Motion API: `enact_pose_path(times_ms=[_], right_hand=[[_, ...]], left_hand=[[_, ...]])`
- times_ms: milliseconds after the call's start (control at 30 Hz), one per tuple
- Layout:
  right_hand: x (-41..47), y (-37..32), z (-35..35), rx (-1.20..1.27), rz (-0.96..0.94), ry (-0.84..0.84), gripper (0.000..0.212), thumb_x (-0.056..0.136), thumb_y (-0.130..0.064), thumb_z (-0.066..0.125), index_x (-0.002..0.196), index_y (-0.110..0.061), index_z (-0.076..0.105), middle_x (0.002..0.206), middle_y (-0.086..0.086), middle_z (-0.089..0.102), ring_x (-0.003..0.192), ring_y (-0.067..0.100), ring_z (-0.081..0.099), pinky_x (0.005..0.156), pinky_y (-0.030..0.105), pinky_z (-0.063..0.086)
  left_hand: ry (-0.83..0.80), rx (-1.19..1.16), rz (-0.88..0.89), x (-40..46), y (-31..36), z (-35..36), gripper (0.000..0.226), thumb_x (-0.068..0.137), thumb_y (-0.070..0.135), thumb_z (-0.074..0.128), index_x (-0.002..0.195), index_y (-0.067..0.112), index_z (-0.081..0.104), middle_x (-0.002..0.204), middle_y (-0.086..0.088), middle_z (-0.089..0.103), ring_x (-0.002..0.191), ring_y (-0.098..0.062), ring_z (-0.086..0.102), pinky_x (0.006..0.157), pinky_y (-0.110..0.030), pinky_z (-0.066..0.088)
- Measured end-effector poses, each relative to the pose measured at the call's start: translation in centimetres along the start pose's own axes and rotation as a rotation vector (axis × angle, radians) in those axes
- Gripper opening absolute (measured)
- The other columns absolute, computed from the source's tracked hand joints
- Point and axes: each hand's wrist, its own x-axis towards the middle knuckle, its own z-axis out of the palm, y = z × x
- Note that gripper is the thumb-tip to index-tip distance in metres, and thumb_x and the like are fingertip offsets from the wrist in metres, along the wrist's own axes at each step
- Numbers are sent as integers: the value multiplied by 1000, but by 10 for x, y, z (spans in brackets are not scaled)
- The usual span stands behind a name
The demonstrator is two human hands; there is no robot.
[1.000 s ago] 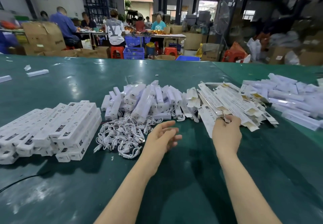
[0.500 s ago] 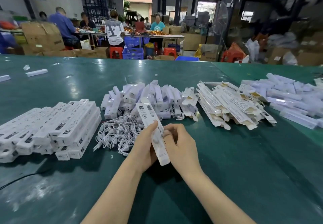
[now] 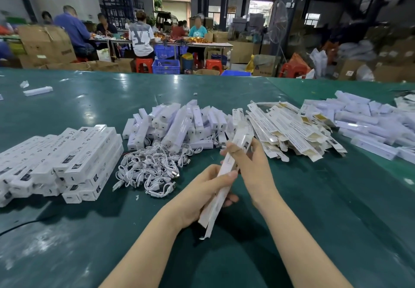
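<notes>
A long, slim box (image 3: 227,163) of white card is held tilted above the middle of the worktop (image 3: 325,231), near the person. Its far end points toward the heaps and a loose flap hangs at its near end. The left hand (image 3: 197,195) is curled round the lower half with the thumb pressed on top. The right hand (image 3: 256,168) pinches the upper half, thumb across the printed face.

The worktop is a glossy dark green sheet, scuffed pale at the near left. On the left lie closed boxes (image 3: 74,162) of the same square-edged shape, stacked in neat rows. Just right of them is a tangle of thin white cables (image 3: 150,171), coiled and glossy. Beyond the cables is a heap of smooth white plastic bars (image 3: 175,126). To the right, flat unfolded cartons (image 3: 289,130) fan out, their brown inner card showing at the flaps. More pale bars (image 3: 370,128) lie jumbled at the far right.
</notes>
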Motion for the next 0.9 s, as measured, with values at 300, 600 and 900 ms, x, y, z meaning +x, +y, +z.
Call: enact_pose_path(times_ms=[300,600,900], right_hand=[[-6,1,-2,-110,-13,-163,45,76,-73,54,105,-39,60,65,-15,61,58,2,60,46,16,45],[-6,4,1,-194,-34,-129,39,68,-72,62,98,-53,44,60,-6,58,51,7,59,43,23,48],[0,5,-3,-197,20,-105,5,96,-37,56,93,-38,61,93,-8,68,88,6,63,74,22,46]], left_hand=[[101,16,226,1,-2,1,84,80,15,69,135,64,28,109,-15,64,79,-31,72,65,-37,58],[-4,24,192,8,-5,-8,74,71,18,65,125,65,44,100,-13,70,77,-33,69,66,-41,58],[77,-70,130,5,-1,-8,28,90,9,66,112,18,50,87,-15,63,60,-32,65,55,-36,55]])
